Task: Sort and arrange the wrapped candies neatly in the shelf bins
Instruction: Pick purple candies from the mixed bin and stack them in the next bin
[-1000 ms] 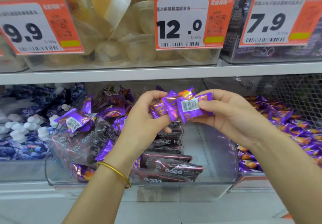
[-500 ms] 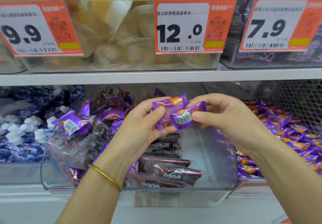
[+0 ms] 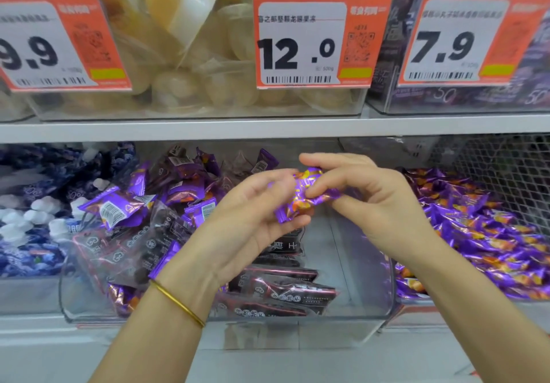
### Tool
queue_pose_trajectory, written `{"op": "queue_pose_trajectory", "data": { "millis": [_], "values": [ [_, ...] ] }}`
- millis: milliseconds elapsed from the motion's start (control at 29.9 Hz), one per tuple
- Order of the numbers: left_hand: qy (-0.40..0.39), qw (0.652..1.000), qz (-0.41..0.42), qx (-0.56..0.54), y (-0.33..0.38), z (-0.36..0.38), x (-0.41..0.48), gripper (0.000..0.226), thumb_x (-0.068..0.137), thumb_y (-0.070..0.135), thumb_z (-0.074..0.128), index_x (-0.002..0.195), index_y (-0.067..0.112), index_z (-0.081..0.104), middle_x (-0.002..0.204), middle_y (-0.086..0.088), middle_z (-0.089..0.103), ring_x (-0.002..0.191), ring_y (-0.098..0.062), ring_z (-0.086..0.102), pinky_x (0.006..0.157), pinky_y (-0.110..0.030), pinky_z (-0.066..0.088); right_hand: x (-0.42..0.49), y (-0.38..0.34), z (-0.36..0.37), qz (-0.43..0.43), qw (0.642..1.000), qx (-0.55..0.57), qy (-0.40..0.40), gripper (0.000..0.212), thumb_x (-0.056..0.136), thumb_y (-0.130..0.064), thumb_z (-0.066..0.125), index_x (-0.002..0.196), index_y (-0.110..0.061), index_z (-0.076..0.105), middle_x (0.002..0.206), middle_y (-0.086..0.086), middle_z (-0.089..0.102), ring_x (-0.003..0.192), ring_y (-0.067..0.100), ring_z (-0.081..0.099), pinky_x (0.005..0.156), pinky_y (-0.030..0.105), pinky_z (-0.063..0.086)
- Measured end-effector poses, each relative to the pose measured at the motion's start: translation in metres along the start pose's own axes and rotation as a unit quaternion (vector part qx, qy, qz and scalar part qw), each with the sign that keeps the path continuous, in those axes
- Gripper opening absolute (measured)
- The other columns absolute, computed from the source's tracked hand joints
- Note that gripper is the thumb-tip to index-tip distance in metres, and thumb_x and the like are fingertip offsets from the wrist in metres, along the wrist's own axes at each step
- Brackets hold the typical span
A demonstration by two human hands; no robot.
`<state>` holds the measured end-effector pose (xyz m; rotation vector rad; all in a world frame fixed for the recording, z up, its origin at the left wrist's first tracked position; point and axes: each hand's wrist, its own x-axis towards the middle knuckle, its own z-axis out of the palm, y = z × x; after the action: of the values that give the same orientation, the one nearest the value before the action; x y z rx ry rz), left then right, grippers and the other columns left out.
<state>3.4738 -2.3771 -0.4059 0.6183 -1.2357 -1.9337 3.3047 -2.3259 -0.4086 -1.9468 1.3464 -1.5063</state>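
Left hand & right hand are both pinching shiny purple-orange foil-wrapped candies over a clear plastic shelf bin. Orange-white paper price tags above are showing 9.9, 12.0, 7.9.

Glossy purple foil candy wrappers, clear smooth plastic bin, shiny gold metal bangle, paper price tags

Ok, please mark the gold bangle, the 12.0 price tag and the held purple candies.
gold bangle [image 3: 177,303]: head view, band on the wrist.
12.0 price tag [image 3: 321,41]: head view, label middle.
purple candies [image 3: 300,200]: head view, wrapper middle.
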Motion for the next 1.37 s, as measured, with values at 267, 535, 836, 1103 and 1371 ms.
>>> {"op": "queue_pose_trajectory", "data": {
  "millis": [267, 535, 836, 1103, 1371],
  "values": [
    [-0.021, 0.971, 0.121, 0.204, -0.006, -0.001, 0.000, 0.045, 0.074, 0.006, 0.069, 0.116, 0.017, 0.060, 0.107, -0.007, 0.070, 0.088, -0.020, 0.067, 0.077, -0.029, 0.056, -0.001, -0.006, -0.012, 0.069, 0.995, -0.053, -0.045, 0.051, 0.069, -0.020, 0.082, 0.111, -0.038, 0.059, 0.115, -0.010, 0.059, 0.098, 0.008, 0.061, 0.076, 0.027, 0.054],
    [-0.057, 0.953, 0.144, 0.260, -0.016, 0.018, 0.000, 0.057, 0.068, 0.014, 0.068, 0.118, 0.028, 0.045, 0.116, 0.005, 0.061, 0.097, -0.004, 0.064, 0.083, -0.023, 0.052, -0.017, -0.011, -0.034, 0.025, 0.997, -0.067, -0.030, 0.040, 0.067, -0.019, 0.074, 0.104, -0.030, 0.068, 0.115, -0.008, 0.054, 0.104, 0.004, 0.058, 0.083, 0.017, 0.051],
    [-0.148, 0.910, 0.172, 0.347, -0.035, 0.080, 0.017, 0.052, 0.066, 0.028, 0.072, 0.115, 0.033, 0.055, 0.126, -0.006, 0.054, 0.109, -0.011, 0.060, 0.094, -0.037, 0.050, -0.059, -0.015, -0.095, 0.129, 0.991, -0.025, -0.028, 0.040, 0.059, -0.026, 0.079, 0.094, -0.032, 0.060, 0.139, -0.021, 0.043, 0.120, -0.004, 0.050, 0.087, 0.029, 0.052],
    [-0.150, 0.877, 0.165, 0.427, -0.068, 0.166, 0.072, 0.044, 0.062, 0.027, 0.074, 0.096, 0.031, 0.047, 0.104, -0.001, 0.058, 0.093, -0.018, 0.064, 0.084, -0.044, 0.052, -0.070, 0.005, -0.182, 0.202, 0.971, -0.124, -0.037, 0.058, 0.068, -0.001, 0.078, 0.111, -0.034, 0.058, 0.112, -0.006, 0.063, 0.093, 0.006, 0.065, 0.083, 0.020, 0.051],
    [-0.159, 0.694, 0.143, 0.687, -0.100, 0.193, 0.135, 0.049, 0.091, 0.024, 0.057, 0.134, 0.005, 0.043, 0.139, -0.015, 0.042, 0.130, -0.025, 0.038, 0.106, -0.031, 0.028, -0.059, 0.071, -0.246, 0.272, 0.906, -0.325, -0.003, 0.038, 0.067, -0.008, 0.075, 0.102, -0.018, 0.063, 0.084, -0.006, 0.063, 0.076, 0.016, 0.059, 0.064, 0.016, 0.043]
  ]
}}
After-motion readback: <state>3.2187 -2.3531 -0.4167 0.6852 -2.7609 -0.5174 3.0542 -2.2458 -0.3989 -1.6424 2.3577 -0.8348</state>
